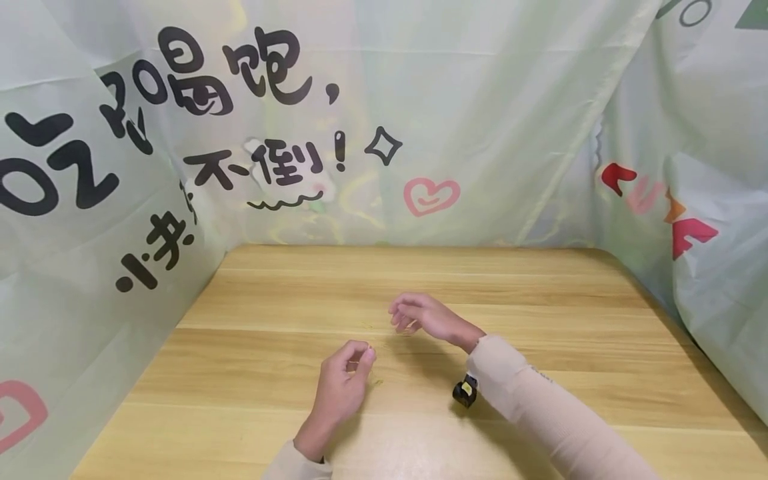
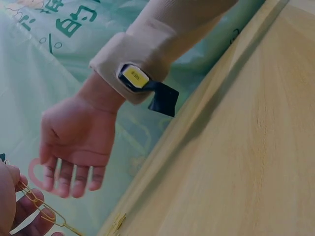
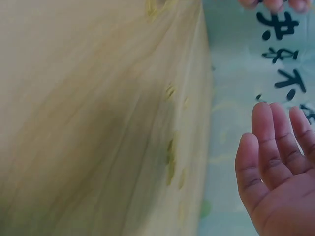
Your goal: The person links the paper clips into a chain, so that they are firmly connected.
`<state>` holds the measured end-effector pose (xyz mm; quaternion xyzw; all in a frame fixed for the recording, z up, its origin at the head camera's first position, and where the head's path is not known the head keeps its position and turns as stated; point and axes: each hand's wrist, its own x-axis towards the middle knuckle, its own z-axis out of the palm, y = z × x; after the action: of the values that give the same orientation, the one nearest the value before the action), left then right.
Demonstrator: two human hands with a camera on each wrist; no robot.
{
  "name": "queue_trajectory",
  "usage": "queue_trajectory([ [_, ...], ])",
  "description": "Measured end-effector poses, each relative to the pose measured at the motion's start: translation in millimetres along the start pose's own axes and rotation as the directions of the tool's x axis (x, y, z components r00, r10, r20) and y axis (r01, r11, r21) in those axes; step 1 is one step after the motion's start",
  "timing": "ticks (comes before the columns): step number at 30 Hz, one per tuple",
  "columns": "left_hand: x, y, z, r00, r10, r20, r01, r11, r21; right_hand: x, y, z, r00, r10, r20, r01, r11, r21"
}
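My left hand (image 1: 345, 380) is over the front middle of the table, with thumb and forefinger meeting. In the left wrist view its fingers (image 2: 10, 184) pinch a short chain of linked gold paper clips (image 2: 54, 215), which slants down to the right. Farther out and to the right, my right hand (image 1: 433, 320) hovers above the wood. Its fingers (image 3: 266, 142) are loosely extended, with nothing seen in them. Loose gold paper clips (image 3: 171, 162) lie on the tabletop below the hands.
The wood-grain table (image 1: 540, 300) reaches back to a pale printed curtain (image 1: 504, 120), which also hangs on both sides. A black strap device with a yellow label (image 1: 465, 391) hangs from the right sleeve (image 1: 552, 400). More gold clips (image 2: 118, 223) lie beyond the left fingers.
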<state>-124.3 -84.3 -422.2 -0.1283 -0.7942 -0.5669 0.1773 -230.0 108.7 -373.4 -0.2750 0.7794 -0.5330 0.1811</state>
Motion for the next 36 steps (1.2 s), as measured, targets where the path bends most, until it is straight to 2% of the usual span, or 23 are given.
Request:
queue_trajectory([
  [6,-0.2,-0.9,-0.3,1.000,0.010,0.004,-0.010,1.000,0.004,7,17,-9,0.994,0.102,-0.034,-0.103,0.994,-0.034],
  [11,-0.6,-2.3,0.2,1.000,0.016,0.003,-0.016,1.000,0.009,12,29,-14,0.989,0.131,-0.073,-0.142,0.973,-0.180],
  [15,-0.7,-3.8,0.4,1.000,0.021,0.002,-0.021,1.000,0.015,17,39,-15,0.987,0.135,-0.089,-0.158,0.930,-0.333],
  [20,-0.1,-5.8,0.6,1.000,0.027,-0.002,-0.027,0.999,0.033,21,46,-15,0.983,0.148,-0.107,-0.182,0.855,-0.486],
  [27,1.1,-7.3,1.6,0.999,0.052,-0.005,-0.051,0.998,0.043,21,44,-14,0.981,0.163,-0.102,-0.192,0.802,-0.566],
  [36,-0.3,-4.3,0.2,1.000,0.020,0.005,-0.020,1.000,0.024,23,43,-8,0.983,0.154,-0.096,-0.180,0.752,-0.634],
])
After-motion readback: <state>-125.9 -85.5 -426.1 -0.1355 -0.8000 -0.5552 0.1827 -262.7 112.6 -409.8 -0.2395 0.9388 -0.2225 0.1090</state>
